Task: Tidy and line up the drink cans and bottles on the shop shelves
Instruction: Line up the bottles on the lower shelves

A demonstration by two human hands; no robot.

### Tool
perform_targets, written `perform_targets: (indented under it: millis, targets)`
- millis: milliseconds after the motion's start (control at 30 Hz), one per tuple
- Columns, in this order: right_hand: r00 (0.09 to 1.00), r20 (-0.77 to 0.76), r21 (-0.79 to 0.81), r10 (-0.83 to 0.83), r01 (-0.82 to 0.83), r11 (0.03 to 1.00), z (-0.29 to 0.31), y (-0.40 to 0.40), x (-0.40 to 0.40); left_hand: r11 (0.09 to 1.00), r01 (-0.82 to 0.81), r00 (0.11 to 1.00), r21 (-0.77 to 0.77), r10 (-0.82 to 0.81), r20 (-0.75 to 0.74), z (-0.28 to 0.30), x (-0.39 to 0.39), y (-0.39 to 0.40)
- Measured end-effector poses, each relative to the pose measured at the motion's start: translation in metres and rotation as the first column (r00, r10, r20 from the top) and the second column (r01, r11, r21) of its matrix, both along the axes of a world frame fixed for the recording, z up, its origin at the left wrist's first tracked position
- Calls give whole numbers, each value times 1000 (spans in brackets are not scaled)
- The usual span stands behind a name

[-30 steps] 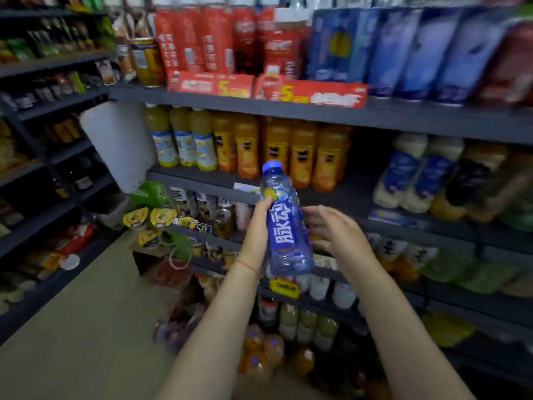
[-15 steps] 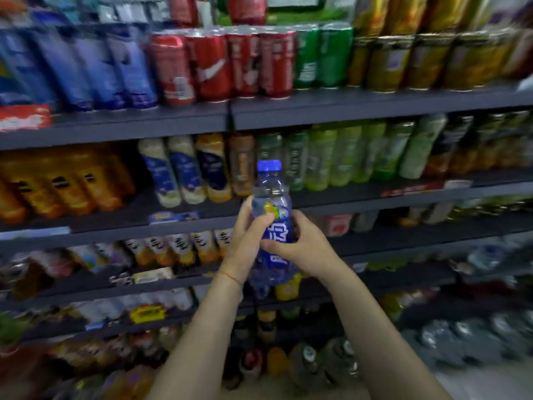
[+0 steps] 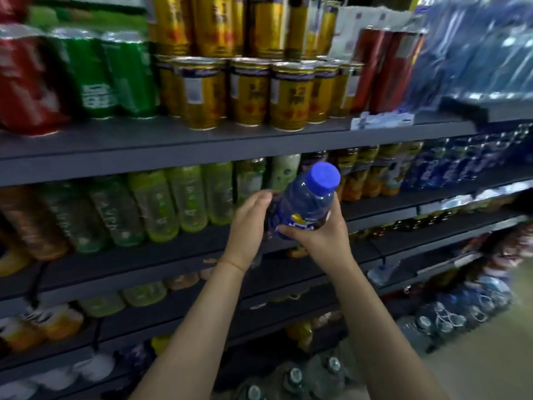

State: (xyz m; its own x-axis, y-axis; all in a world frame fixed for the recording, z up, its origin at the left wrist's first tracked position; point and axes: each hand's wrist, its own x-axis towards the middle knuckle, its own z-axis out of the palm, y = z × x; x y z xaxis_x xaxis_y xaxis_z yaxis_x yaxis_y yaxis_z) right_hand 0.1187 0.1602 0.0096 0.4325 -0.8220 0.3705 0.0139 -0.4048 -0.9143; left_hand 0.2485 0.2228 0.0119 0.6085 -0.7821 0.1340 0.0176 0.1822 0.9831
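Note:
A clear blue bottle with a blue cap [image 3: 306,197] is held in front of the second shelf, tilted with its cap towards me and to the right. My right hand [image 3: 320,238] grips its lower body from the right and below. My left hand [image 3: 248,226] rests against its left side with the fingers curled around it. Behind it stand rows of pale green bottles [image 3: 173,203] and orange-labelled bottles [image 3: 363,174]. Further right on the same shelf is a row of matching blue bottles [image 3: 450,166].
Gold cans [image 3: 253,93] are stacked two high on the top grey shelf [image 3: 202,145], with green cans [image 3: 106,79] and red cans [image 3: 26,85] to their left and tall red cans [image 3: 386,70] to their right. Large water bottles [image 3: 450,313] stand on the floor at lower right.
My view has swung right along the shelves, from the red and green cans to the gold cans. The bottle has tipped its cap towards me, and my right hand has shifted lower on it.

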Motion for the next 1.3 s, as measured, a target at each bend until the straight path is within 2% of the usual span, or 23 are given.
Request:
perform_targets:
  millis: [100,233,367,567,700,900,967,1000,1033,1067,1133,1167,1200,1233,1300]
  targets:
    - [999,49,-7,16,-15,1000,-3,-58,-41,1000,-21,999,13,20,46,-3,-40,-57]
    - [996,35,-84,80,-77,994,-17,-144,-109,997,-51,996,-54,54,66,-13,-117,-142]
    - [990,-17,-106,138,-139,985,-26,-249,-195,988,-138,988,-68,142,62,-16,-210,-234]
    - [988,-128,-53,86,-94,994,-35,-396,-294,987,-161,987,26,160,33,-8,-325,-360]
    - [988,-141,-9,61,-63,998,-39,-466,-323,993,-53,997,108,46,61,-6,-365,-421]
    - [986,-161,50,40,-33,998,-35,-533,-352,992,-23,999,128,18,36,-2,-400,-484]
    - [986,-163,51,23,-14,999,-29,-553,-367,988,-45,995,145,31,96,-5,-405,-504]
    - [985,-173,50,-1,9,999,-27,-563,-375,983,-101,981,155,72,178,-5,-409,-513]
    - [982,-188,45,-30,39,998,-25,-573,-383,967,-190,944,167,133,303,-7,-411,-523]
    - [977,-205,42,-58,68,997,-23,-582,-391,945,-292,865,151,193,463,-8,-413,-532]
    - [969,-223,31,-108,118,993,-24,-599,-404,899,-436,581,40,247,775,-11,-416,-548]
    - [966,-224,23,-133,141,990,-25,-606,-408,889,-457,447,-1,231,864,-12,-416,-556]
    - [962,-223,16,-158,165,986,-27,-614,-411,888,-460,352,-14,197,915,-12,-417,-564]
    - [958,-222,13,-180,188,982,-28,-621,-412,887,-462,292,-1,153,944,-11,-419,-572]
    - [948,-228,22,-220,231,973,-31,-633,-413,882,-467,236,57,62,970,-9,-425,-584]
